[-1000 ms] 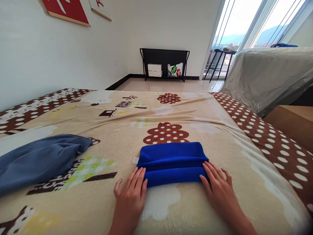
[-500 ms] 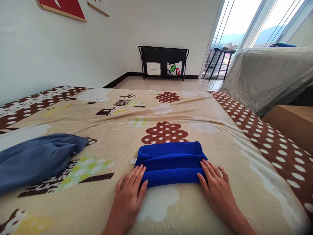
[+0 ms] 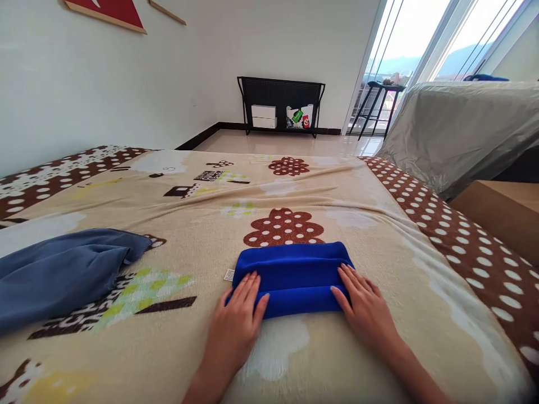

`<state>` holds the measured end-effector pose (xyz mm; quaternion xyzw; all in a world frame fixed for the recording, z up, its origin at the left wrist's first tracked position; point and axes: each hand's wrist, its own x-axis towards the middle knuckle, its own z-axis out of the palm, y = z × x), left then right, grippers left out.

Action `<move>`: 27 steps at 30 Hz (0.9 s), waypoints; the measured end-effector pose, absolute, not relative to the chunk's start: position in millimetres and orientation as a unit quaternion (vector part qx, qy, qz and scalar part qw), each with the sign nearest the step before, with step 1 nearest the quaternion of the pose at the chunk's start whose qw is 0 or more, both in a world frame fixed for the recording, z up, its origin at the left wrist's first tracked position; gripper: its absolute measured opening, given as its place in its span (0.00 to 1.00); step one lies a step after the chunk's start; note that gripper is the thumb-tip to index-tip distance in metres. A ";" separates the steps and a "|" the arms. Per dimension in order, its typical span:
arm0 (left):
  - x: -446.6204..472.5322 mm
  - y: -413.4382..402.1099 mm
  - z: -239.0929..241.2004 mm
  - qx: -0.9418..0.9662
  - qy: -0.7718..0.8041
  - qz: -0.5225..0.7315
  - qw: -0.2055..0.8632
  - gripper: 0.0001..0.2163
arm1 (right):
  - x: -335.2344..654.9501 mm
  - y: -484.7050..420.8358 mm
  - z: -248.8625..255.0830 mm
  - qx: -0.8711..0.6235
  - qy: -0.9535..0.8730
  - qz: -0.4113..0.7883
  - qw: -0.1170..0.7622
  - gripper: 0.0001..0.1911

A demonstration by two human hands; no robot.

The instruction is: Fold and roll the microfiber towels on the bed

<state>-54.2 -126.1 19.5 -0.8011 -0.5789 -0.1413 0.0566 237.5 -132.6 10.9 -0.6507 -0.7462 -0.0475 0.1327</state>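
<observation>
A bright blue cloth (image 3: 298,275), folded into a rough rectangle with long creases across it, lies on the patterned blanket (image 3: 311,359). A small white tag (image 3: 229,275) sticks out at its left edge. My left hand (image 3: 239,311) rests flat on the cloth's near left part, fingers stretched forward and thumb apart. On the right end, my right hand (image 3: 364,303) lies open with its fingertips on the cloth. Neither hand grips the fabric. Off to the left lies a crumpled grey-blue cloth (image 3: 63,275), apart from both hands.
Brown polka-dot borders run along the blanket's sides. Beyond it stands a black shelf rack (image 3: 282,92) with white boxes and a bag. To the right are a cardboard box (image 3: 501,210), a plastic-covered piece of furniture (image 3: 463,123) and a black stool (image 3: 379,104) by the window.
Both hands have slid inward over the blue cloth, the left one to the right and the right one to the left, and slightly forward. The cloth keeps nearly the same place.
</observation>
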 end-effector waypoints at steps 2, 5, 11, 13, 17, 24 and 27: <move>-63.4 -128.3 19.5 -0.781 -0.604 -0.139 0.072 0.23 | 247.4 -136.2 8.9 -0.671 -0.729 -0.065 0.120 0.31; -41.2 -130.5 26.4 -0.764 -0.627 -0.130 0.081 0.22 | 227.6 -137.1 12.3 -0.679 -0.719 -0.091 0.119 0.27; 10.6 -117.2 39.5 -0.865 -0.485 -0.129 -0.025 0.21 | 181.2 -116.8 24.6 -0.524 -0.840 0.004 0.142 0.23; -0.7 -112.0 37.2 -0.853 -0.506 -0.125 -0.021 0.21 | 194.3 -111.5 23.1 -0.548 -0.825 0.011 0.138 0.24; -47.1 -111.2 23.2 -0.796 -0.590 -0.137 0.026 0.23 | 242.3 -112.1 11.0 -0.620 -0.769 -0.028 0.151 0.27; -90.6 -129.3 8.1 -0.778 -0.579 -0.201 0.138 0.19 | 279.7 -136.6 -0.9 -0.566 -0.788 -0.135 0.199 0.23; -100.6 -144.8 12.6 -0.790 -0.543 -0.227 0.173 0.18 | 291.5 -151.9 -2.6 -0.528 -0.795 -0.163 0.248 0.17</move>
